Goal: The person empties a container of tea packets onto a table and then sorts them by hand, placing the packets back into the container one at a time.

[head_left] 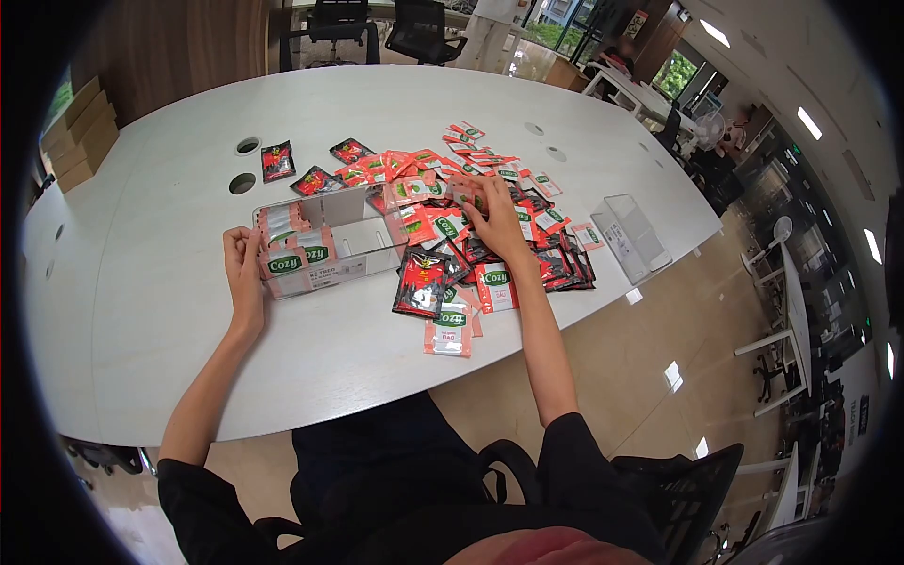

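Observation:
A clear plastic box (363, 237) stands on the white table, with several pink and white Cozy sachets (285, 262) in its left part. My left hand (242, 259) is closed on the left end of this box. To the right of the box lies a loose pile of pink Cozy sachets (496, 285) mixed with black and red sachets (420, 281). My right hand (495, 215) reaches over the pile, its fingertips closed on a pink sachet (463, 195) at the pile's upper middle.
A second clear container (629, 237) lies near the table's right edge. Cardboard boxes (83, 137) stand at the far left. The white table (169, 311) has round holes near the back. Office chairs (424, 30) and people are beyond it.

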Tool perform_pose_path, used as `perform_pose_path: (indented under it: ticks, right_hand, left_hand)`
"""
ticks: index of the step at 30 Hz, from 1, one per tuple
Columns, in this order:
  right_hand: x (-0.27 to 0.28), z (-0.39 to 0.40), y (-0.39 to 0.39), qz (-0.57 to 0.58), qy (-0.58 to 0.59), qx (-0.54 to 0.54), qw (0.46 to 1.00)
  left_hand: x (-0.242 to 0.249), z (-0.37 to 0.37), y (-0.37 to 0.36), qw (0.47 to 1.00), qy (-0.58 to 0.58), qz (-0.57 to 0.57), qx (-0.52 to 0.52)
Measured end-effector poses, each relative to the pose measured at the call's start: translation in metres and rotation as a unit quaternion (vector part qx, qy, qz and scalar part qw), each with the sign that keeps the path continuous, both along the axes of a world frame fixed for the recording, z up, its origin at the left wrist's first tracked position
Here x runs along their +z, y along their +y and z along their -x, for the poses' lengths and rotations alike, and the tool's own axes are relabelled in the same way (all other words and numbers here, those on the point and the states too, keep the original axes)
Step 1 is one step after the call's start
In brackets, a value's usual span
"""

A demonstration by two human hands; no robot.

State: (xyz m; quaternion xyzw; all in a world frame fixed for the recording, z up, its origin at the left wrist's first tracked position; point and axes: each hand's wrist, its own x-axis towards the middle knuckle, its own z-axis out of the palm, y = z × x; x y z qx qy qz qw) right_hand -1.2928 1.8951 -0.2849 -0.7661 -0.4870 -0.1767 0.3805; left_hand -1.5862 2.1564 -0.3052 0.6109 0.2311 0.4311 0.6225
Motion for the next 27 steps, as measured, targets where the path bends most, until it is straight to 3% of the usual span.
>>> perform_pose_path:
  ticks: [27]
  right_hand:
    - [0.0018,0.0021,0.0004,-0.004,-0.008,0.006,1.000]
  left_hand:
    - [-0.0008,-0.0019,-0.0003,1.000,-0.012,0.001,0.004]
